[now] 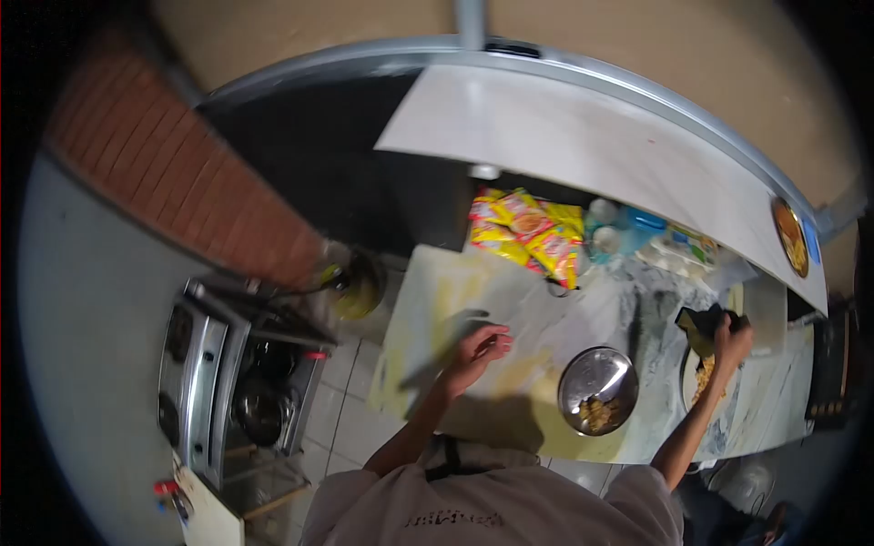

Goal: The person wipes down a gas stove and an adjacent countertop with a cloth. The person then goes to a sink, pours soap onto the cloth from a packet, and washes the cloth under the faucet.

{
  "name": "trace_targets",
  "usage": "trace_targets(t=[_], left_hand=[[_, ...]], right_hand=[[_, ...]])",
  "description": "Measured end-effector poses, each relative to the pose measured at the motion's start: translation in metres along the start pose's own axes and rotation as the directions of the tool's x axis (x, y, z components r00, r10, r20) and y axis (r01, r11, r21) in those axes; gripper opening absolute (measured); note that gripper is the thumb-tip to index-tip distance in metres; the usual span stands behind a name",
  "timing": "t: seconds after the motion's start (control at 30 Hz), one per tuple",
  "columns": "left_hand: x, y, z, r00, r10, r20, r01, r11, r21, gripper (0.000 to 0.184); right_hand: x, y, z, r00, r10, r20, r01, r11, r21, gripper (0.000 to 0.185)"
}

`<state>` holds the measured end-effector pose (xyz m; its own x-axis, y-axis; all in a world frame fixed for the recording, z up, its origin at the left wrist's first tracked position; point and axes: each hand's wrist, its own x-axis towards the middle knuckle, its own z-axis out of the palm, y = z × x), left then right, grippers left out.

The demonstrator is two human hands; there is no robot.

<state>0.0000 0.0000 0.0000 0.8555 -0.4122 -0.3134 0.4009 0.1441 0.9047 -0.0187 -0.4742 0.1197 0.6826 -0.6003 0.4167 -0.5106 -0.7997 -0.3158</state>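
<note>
My left hand [482, 351] hovers above the marble-patterned counter [537, 328], fingers loosely stretched and holding nothing. At the right, my right hand [733, 342] is closed on a dark black-and-olive object [700, 328], whose kind I cannot make out. That object is just above a plate [686, 378] bearing light brown crumbly food [706, 375], partly hidden by my forearm. Between my hands, nearer my body, a round steel plate [583, 373] carries a small heap of brownish pieces [596, 414] at its lower edge.
Yellow-and-red packets [528, 227] lie at the counter's back, beside pale round items and a blue item [645, 219]. A white shelf [546, 118] overhangs them, with a bowl of food [790, 238] at its right end. A metal rack with pots [259, 409] stands left.
</note>
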Motion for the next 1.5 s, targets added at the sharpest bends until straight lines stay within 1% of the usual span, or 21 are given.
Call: trace_targets(t=[0.1, 0.17, 0.23, 0.3, 0.33, 0.43, 0.47, 0.53, 0.57, 0.67, 0.9, 0.97, 1.0, 1.03, 1.1, 1.13, 1.23, 1.3, 1.37, 1.4, 1.5], left_hand=[[-0.050, 0.019, -0.010, 0.981, 0.187, 0.050, -0.182, 0.980, -0.081, 0.046], [-0.103, 0.034, -0.032, 0.963, 0.242, 0.119, -0.244, 0.970, 0.003, 0.051], [-0.168, 0.022, -0.057, 0.949, 0.307, 0.075, -0.308, 0.952, -0.007, 0.065], [-0.225, 0.011, -0.074, 0.891, 0.453, -0.024, -0.441, 0.879, 0.183, 0.078], [-0.254, 0.001, -0.087, 0.880, 0.472, -0.062, -0.462, 0.878, 0.129, 0.086], [-0.347, -0.044, -0.120, 0.837, 0.324, -0.442, -0.361, 0.932, -0.001, 0.059], [-0.377, -0.066, -0.128, 0.807, 0.328, -0.492, -0.374, 0.927, 0.004, 0.059], [-0.438, -0.093, -0.143, 0.568, 0.195, -0.800, -0.405, 0.912, -0.065, 0.036], [-0.468, -0.100, -0.147, 0.528, 0.195, -0.827, -0.418, 0.907, -0.053, 0.036], [-0.542, -0.105, -0.150, 0.197, 0.256, -0.946, -0.499, 0.857, 0.128, 0.029], [-0.630, -0.131, -0.180, -0.049, 0.160, -0.986, -0.394, 0.904, 0.166, 0.031], [-0.640, -0.122, -0.199, -0.088, 0.188, -0.978, -0.334, 0.919, 0.207, 0.030], [-0.639, -0.113, -0.211, -0.189, 0.273, -0.943, -0.307, 0.896, 0.321, 0.024], [-0.641, -0.113, -0.226, -0.181, 0.270, -0.946, -0.304, 0.899, 0.315, 0.024], [-0.646, -0.106, -0.258, -0.202, 0.287, -0.936, 0.005, 0.956, 0.292, 0.024], [-0.649, -0.089, -0.271, -0.135, 0.248, -0.959, 0.112, 0.966, 0.234, 0.025], [-0.643, -0.086, -0.329, -0.079, 0.356, -0.931, 0.234, 0.915, 0.330, 0.028], [-0.642, -0.082, -0.374, -0.005, 0.295, -0.956, 0.245, 0.927, 0.285, 0.032], [-0.639, -0.078, -0.408, 0.165, 0.431, -0.887, 0.212, 0.863, 0.459, 0.032], [-0.640, -0.072, -0.425, 0.305, 0.352, -0.885, 0.190, 0.888, 0.419, 0.034], [-0.643, -0.054, -0.465, 0.457, 0.338, -0.823, 0.066, 0.909, 0.410, 0.037]], right_hand=[[-0.058, -0.053, -0.049, 0.922, -0.339, 0.186, 0.184, 0.808, 0.559, 0.035], [-0.147, -0.121, -0.058, 0.921, -0.262, 0.289, -0.074, 0.612, 0.788, 0.031], [-0.217, -0.171, -0.066, 0.643, -0.631, 0.435, -0.124, 0.474, 0.872, 0.026], [-0.280, -0.222, -0.059, 0.391, -0.786, 0.479, -0.273, 0.398, 0.876, 0.025], [-0.312, -0.257, -0.063, 0.249, -0.834, 0.493, -0.276, 0.426, 0.861, 0.023], [-0.407, -0.349, -0.076, -0.149, -0.904, 0.401, -0.407, 0.426, 0.808, 0.014], [-0.440, -0.367, -0.077, -0.200, -0.906, 0.374, -0.405, 0.424, 0.810, 0.014], [-0.505, -0.398, -0.075, -0.273, -0.909, 0.314, -0.494, 0.413, 0.765, 0.014], [-0.537, -0.409, -0.075, -0.312, -0.906, 0.285, -0.494, 0.411, 0.766, 0.014], [-0.622, -0.431, -0.078, -0.381, -0.883, 0.275, -0.575, 0.459, 0.678, 0.024], [-0.759, -0.444, -0.037, -0.478, -0.825, 0.301, -0.642, 0.562, 0.521, 0.029], [-0.776, -0.458, -0.020, -0.670, -0.657, 0.346, -0.598, 0.754, 0.272, 0.029], [-0.788, -0.464, -0.015, -0.701, -0.607, 0.374, -0.548, 0.794, 0.262, 0.029], [-0.798, -0.470, -0.010, -0.700, -0.605, 0.380, -0.550, 0.795, 0.255, 0.029], [-0.818, -0.489, -0.003, -0.684, -0.506, 0.525, -0.385, 0.862, 0.330, 0.024], [-0.827, -0.504, 0.000, -0.681, -0.509, 0.527, -0.391, 0.861, 0.326, 0.024], [-0.852, -0.564, 0.011, -0.872, -0.385, 0.302, -0.399, 0.917, 0.016, 0.037], [-0.875, -0.613, 0.018, -0.898, -0.385, 0.214, -0.391, 0.920, 0.012, 0.049], [-0.888, -0.653, 0.017, -0.945, -0.299, 0.135, -0.324, 0.913, -0.247, 0.057], [-0.902, -0.669, 0.031, -0.942, -0.286, 0.177, -0.330, 0.888, -0.321, 0.053], [-0.918, -0.716, 0.043, -0.899, -0.258, 0.355, -0.377, 0.868, -0.323, 0.043]])
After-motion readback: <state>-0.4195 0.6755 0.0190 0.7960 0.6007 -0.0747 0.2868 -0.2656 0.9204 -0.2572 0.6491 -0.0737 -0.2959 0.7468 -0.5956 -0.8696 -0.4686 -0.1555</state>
